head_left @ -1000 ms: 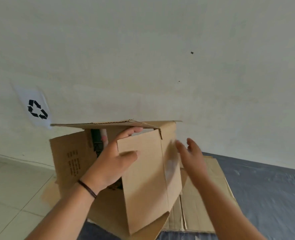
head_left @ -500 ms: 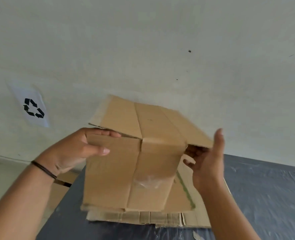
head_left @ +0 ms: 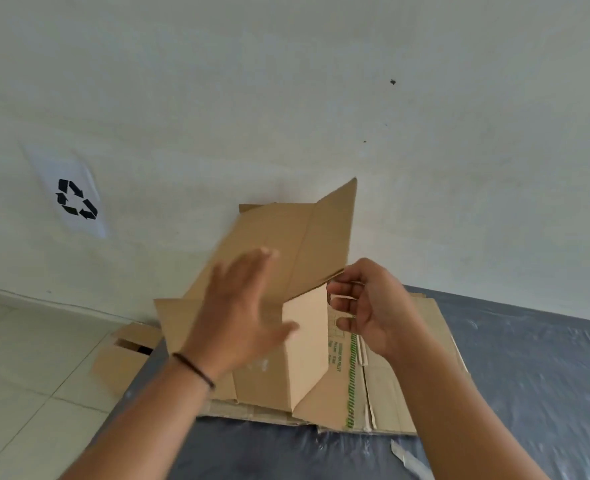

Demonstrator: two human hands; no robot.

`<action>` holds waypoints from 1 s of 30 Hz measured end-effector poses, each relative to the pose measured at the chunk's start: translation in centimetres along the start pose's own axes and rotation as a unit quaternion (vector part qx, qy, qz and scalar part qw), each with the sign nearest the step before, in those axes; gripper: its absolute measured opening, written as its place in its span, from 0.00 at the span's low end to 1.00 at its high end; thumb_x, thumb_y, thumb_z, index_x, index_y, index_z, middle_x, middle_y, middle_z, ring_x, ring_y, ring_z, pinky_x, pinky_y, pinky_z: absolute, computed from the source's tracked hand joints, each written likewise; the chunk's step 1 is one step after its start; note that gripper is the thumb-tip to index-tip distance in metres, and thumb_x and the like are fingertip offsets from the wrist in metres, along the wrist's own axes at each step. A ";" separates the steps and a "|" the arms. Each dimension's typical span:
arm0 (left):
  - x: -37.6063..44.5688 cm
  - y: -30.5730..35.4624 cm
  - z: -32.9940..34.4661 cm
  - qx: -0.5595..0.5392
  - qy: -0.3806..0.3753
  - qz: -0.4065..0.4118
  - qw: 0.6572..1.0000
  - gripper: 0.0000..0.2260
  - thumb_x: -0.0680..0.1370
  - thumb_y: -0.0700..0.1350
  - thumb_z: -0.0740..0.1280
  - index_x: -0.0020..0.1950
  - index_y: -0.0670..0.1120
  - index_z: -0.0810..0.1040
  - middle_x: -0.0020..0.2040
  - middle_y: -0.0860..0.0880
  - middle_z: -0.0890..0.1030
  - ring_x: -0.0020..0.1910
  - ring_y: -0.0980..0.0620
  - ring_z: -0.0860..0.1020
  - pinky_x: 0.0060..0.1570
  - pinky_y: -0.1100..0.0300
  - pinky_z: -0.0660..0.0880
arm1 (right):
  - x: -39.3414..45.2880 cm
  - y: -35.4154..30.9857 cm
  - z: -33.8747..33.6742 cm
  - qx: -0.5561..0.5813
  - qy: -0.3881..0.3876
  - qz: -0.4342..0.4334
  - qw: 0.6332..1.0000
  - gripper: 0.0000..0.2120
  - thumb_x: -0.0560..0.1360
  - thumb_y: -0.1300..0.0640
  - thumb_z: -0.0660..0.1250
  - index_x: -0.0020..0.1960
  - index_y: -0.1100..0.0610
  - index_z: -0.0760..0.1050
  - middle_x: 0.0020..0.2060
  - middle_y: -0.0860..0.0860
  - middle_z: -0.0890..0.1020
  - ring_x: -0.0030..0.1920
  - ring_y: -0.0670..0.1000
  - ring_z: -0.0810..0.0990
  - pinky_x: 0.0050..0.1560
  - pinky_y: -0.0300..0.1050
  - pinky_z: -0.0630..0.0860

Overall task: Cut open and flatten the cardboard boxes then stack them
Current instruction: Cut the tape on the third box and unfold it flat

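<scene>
Opened cardboard box [head_left: 286, 271] stood half-collapsed over stack of flattened cardboard [head_left: 390, 393] on dark plastic-covered table [head_left: 528, 375]. Left hand [head_left: 241, 317] blurred, fingers spread straight, palm against box's front panel. Right hand [head_left: 366, 306] at box's right edge, fingers curled, pinching lower edge of raised flap. Another box [head_left: 120, 362] lay on tiled floor [head_left: 20, 375] left of table. Recycling sign [head_left: 75, 199] on wall [head_left: 321, 81].

plain tan cardboard box [head_left: 279, 271], green print on flattened cardboard [head_left: 352, 372], dark grey sheet [head_left: 528, 375]
</scene>
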State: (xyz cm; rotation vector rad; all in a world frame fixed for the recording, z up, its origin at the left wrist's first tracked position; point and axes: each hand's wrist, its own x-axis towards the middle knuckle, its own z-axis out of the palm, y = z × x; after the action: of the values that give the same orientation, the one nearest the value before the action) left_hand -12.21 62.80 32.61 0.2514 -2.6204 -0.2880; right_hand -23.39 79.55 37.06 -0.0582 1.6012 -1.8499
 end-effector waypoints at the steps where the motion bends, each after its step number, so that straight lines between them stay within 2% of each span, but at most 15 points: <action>1: 0.4 1.3 1.0 0.021 -0.038 0.001 0.999 0.41 0.69 0.68 0.63 0.76 0.49 0.56 0.74 0.49 0.64 0.73 0.49 0.62 0.72 0.42 0.57 | -0.1 0.3 0.3 -0.015 -0.005 -0.002 1.000 0.04 0.71 0.59 0.61 0.44 0.58 0.73 0.34 0.53 0.79 0.28 0.50 0.73 0.30 0.42 0.66; 3: 1.4 2.3 2.7 0.008 -0.053 -0.036 0.998 0.31 0.74 0.59 0.64 0.73 0.47 0.64 0.69 0.48 0.70 0.69 0.47 0.69 0.68 0.48 0.65 | -0.3 1.0 0.5 -0.038 -0.023 -0.018 0.999 0.05 0.72 0.61 0.60 0.44 0.59 0.74 0.34 0.53 0.80 0.28 0.49 0.72 0.29 0.43 0.65; 5: 1.9 2.1 3.0 -0.073 0.012 -0.083 0.994 0.13 0.78 0.48 0.63 0.61 0.46 0.76 0.52 0.49 0.80 0.50 0.47 0.79 0.48 0.56 0.74 | -0.2 1.8 0.2 -0.052 -0.029 -0.042 0.997 0.08 0.73 0.63 0.58 0.45 0.59 0.76 0.35 0.53 0.80 0.31 0.49 0.74 0.31 0.44 0.67; 6: 1.9 1.9 2.9 -0.099 0.042 -0.102 0.989 0.08 0.79 0.45 0.62 0.53 0.46 0.78 0.42 0.51 0.79 0.39 0.50 0.78 0.36 0.60 0.72 | 0.0 2.2 -0.1 -0.060 -0.014 -0.055 0.997 0.09 0.74 0.63 0.58 0.46 0.59 0.77 0.36 0.52 0.81 0.34 0.50 0.75 0.34 0.46 0.69; 8: 1.5 1.3 2.3 -0.121 0.080 -0.132 0.981 0.07 0.81 0.44 0.61 0.46 0.47 0.77 0.34 0.57 0.74 0.29 0.56 0.72 0.25 0.68 0.62 | 1.0 2.9 -0.9 -0.148 0.053 -0.084 0.984 0.10 0.77 0.62 0.59 0.52 0.58 0.78 0.42 0.49 0.81 0.42 0.50 0.77 0.44 0.49 0.74; 10: 0.7 0.8 1.9 -0.156 0.082 -0.150 0.973 0.09 0.81 0.44 0.61 0.52 0.43 0.80 0.39 0.54 0.79 0.30 0.59 0.74 0.23 0.67 0.66 | 2.4 4.0 -1.6 -0.279 0.039 -0.096 0.955 0.16 0.77 0.57 0.65 0.64 0.54 0.72 0.51 0.42 0.75 0.50 0.47 0.73 0.52 0.47 0.71; 12: 0.0 0.4 1.7 -0.191 0.076 -0.163 0.965 0.12 0.81 0.44 0.60 0.58 0.39 0.79 0.48 0.47 0.82 0.35 0.61 0.76 0.27 0.70 0.71 | 3.7 5.1 -1.4 -0.349 -0.038 -0.091 0.932 0.25 0.73 0.53 0.71 0.67 0.48 0.66 0.55 0.40 0.72 0.55 0.45 0.71 0.55 0.45 0.68; 15: -0.8 -0.4 1.9 -0.220 0.071 -0.181 0.956 0.13 0.81 0.44 0.60 0.62 0.42 0.78 0.54 0.50 0.80 0.41 0.61 0.76 0.33 0.75 0.72 | 5.3 7.3 -0.8 -0.427 -0.094 -0.089 0.895 0.24 0.70 0.50 0.73 0.64 0.51 0.71 0.54 0.43 0.79 0.55 0.48 0.77 0.52 0.41 0.72; 17: -1.3 -0.9 1.9 -0.230 0.081 -0.193 0.950 0.11 0.81 0.44 0.61 0.60 0.47 0.79 0.49 0.56 0.80 0.41 0.64 0.76 0.35 0.74 0.70 | 5.2 9.0 -0.5 -0.426 -0.072 -0.129 0.893 0.07 0.73 0.52 0.71 0.50 0.51 0.78 0.44 0.46 0.81 0.44 0.46 0.78 0.41 0.35 0.72; 19: -1.9 -1.3 2.2 -0.233 0.101 -0.190 0.948 0.09 0.78 0.40 0.65 0.55 0.51 0.79 0.47 0.60 0.78 0.44 0.66 0.75 0.46 0.68 0.73 | 3.8 10.4 0.0 -0.448 -0.033 -0.211 0.868 0.09 0.74 0.52 0.69 0.37 0.50 0.73 0.36 0.45 0.78 0.35 0.43 0.75 0.34 0.30 0.69; 22: -2.8 -1.6 3.6 -0.200 0.084 -0.206 0.954 0.18 0.73 0.31 0.67 0.61 0.45 0.79 0.60 0.55 0.73 0.63 0.53 0.71 0.69 0.50 0.64 | 1.6 12.6 1.1 -0.481 -0.031 -0.326 0.813 0.12 0.75 0.55 0.68 0.35 0.53 0.70 0.34 0.46 0.78 0.33 0.43 0.76 0.32 0.27 0.68; 24: -2.9 -1.7 4.1 -0.180 0.075 -0.236 0.952 0.22 0.71 0.31 0.68 0.65 0.42 0.76 0.65 0.50 0.72 0.67 0.48 0.69 0.70 0.58 0.60 | 0.6 13.3 1.6 -0.485 -0.059 -0.346 0.801 0.12 0.74 0.54 0.67 0.34 0.57 0.73 0.32 0.48 0.79 0.33 0.46 0.77 0.33 0.29 0.70; 26: -2.8 -1.9 4.2 -0.187 0.065 -0.236 0.951 0.22 0.72 0.32 0.68 0.65 0.41 0.76 0.66 0.48 0.73 0.66 0.53 0.69 0.64 0.71 0.58 | 0.3 13.1 1.4 -0.461 -0.102 -0.332 0.817 0.13 0.74 0.51 0.63 0.34 0.56 0.76 0.30 0.46 0.78 0.32 0.45 0.77 0.35 0.36 0.73; 28: -2.9 -1.7 4.2 -0.199 0.042 -0.228 0.952 0.19 0.73 0.31 0.66 0.63 0.41 0.78 0.64 0.53 0.73 0.61 0.59 0.67 0.58 0.79 0.57 | 0.9 11.9 0.7 -0.395 -0.100 -0.248 0.879 0.10 0.74 0.54 0.60 0.39 0.53 0.78 0.33 0.45 0.79 0.32 0.43 0.76 0.32 0.36 0.72; 30: -3.4 -1.7 4.6 -0.197 0.033 -0.224 0.954 0.17 0.75 0.33 0.66 0.64 0.43 0.78 0.64 0.54 0.72 0.62 0.60 0.66 0.62 0.74 0.58 | 3.7 10.5 -0.4 -0.354 0.036 -0.171 0.919 0.09 0.78 0.57 0.60 0.53 0.54 0.78 0.42 0.49 0.81 0.36 0.45 0.78 0.33 0.34 0.72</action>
State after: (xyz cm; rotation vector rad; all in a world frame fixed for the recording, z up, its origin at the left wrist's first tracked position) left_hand -11.36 62.71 26.70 0.6994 -2.3472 -0.9246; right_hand -21.66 77.89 26.13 -0.6293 2.3575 -1.4120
